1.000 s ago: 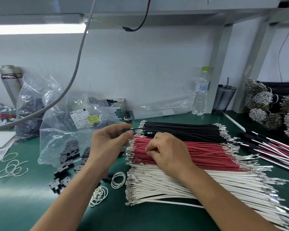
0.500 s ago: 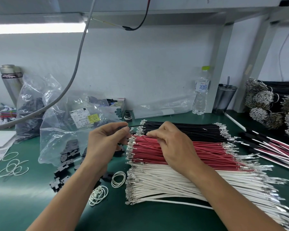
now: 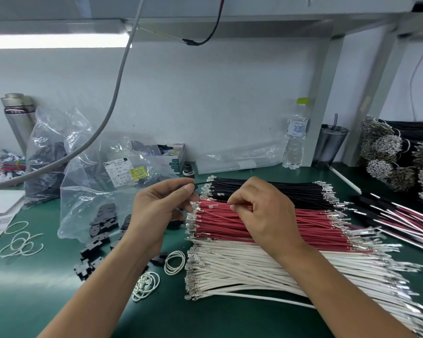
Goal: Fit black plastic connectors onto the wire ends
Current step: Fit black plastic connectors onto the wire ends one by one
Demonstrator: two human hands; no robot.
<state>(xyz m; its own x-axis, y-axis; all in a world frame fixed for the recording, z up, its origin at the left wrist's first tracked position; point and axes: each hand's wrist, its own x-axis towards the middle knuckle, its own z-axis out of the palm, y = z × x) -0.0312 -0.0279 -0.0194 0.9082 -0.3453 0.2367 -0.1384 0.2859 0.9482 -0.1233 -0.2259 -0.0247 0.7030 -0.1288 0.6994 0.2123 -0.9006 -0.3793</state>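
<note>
Wires lie sorted by colour on the green bench mat [image 3: 22,301] in the head view: a bank of thin black insulated wires [image 3: 291,191] toward twelve o'clock, a bank of red insulated wires [image 3: 230,223] at the centre, a bank of white insulated wires [image 3: 242,272] toward five o'clock, each tipped with small silver crimp terminals. The left hand [image 3: 159,211] curls its fingers round something dark, apparently a black connector, with a single black wire [image 3: 200,183] running from thumb and forefinger toward the black bank. The right hand [image 3: 261,213] is bent over the red bank, its fingertips pinching one red wire near the terminal end. Loose black plastic connectors [image 3: 100,230] lie scattered at nine o'clock beside a crumpled clear plastic bag [image 3: 95,191]. The wires look light and limp, the terminals thin and easily bent, so holding the insulation just behind the crimp seems wisest; the connectors look rigid and small.
</note>
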